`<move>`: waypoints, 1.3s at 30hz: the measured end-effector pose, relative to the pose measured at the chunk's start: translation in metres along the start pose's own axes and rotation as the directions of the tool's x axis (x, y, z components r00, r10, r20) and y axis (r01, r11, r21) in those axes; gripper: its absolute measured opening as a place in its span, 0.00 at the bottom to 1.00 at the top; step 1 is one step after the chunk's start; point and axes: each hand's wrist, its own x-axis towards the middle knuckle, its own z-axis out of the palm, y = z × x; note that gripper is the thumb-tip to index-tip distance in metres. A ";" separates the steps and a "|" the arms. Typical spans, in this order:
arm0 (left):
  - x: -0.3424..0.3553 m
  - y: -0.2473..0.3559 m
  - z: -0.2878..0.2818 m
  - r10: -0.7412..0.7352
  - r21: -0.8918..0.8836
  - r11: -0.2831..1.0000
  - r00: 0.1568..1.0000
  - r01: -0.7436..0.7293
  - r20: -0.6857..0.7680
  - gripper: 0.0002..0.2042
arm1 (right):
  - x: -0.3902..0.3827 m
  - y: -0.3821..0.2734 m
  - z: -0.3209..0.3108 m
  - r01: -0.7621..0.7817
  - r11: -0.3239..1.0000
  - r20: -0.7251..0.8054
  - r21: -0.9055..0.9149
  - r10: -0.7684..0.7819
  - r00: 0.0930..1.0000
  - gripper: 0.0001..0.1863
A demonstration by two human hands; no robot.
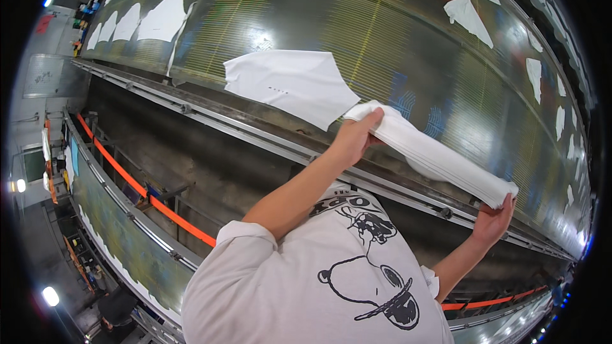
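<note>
Between my two hands stretches a folded stack of white fabric pieces (433, 153), several layers thick, held over the near edge of the long table. My left hand (358, 134) grips its left end, thumb on top and fingers underneath. At the right end, my right hand (495, 218) is closed on the lower corner, its fingers partly hidden by the cloth. A single white fabric piece (287, 86) with a small dark print lies on the table just left of the stack, its right tip close to my left hand.
The long, glossy table (274, 13) has yellow line marks and blue smudges. More white fabric pieces (162, 19) lie along it. A metal rail (255, 130) runs along its near edge. Behind me is another table (127, 223) with an orange strip (137, 185) beside it.
</note>
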 end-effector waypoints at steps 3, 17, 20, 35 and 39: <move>-0.039 0.067 -0.013 0.198 0.146 0.970 0.980 -0.192 -0.030 0.17 | -0.005 0.008 0.034 -0.036 0.999 0.054 -0.005 0.036 0.998 0.13; -0.016 0.330 -0.199 0.525 0.524 0.733 0.850 -0.433 -0.032 0.20 | -0.025 0.212 0.290 -0.200 0.967 0.152 -0.160 0.224 0.962 0.11; 0.015 0.322 -0.266 0.462 0.542 0.765 0.883 -0.348 -0.086 0.20 | -0.039 0.283 0.294 -0.261 0.922 0.033 -0.286 0.282 0.959 0.12; 0.033 0.251 -0.396 0.680 0.972 0.229 0.707 0.048 -0.195 0.21 | -0.101 0.423 0.253 -0.094 0.031 -0.097 -0.995 -0.107 0.990 0.17; 0.034 0.248 -0.396 0.653 0.908 0.418 0.688 0.021 -0.317 0.22 | -0.099 0.425 0.264 -0.328 0.154 -0.333 -0.932 -0.008 0.943 0.17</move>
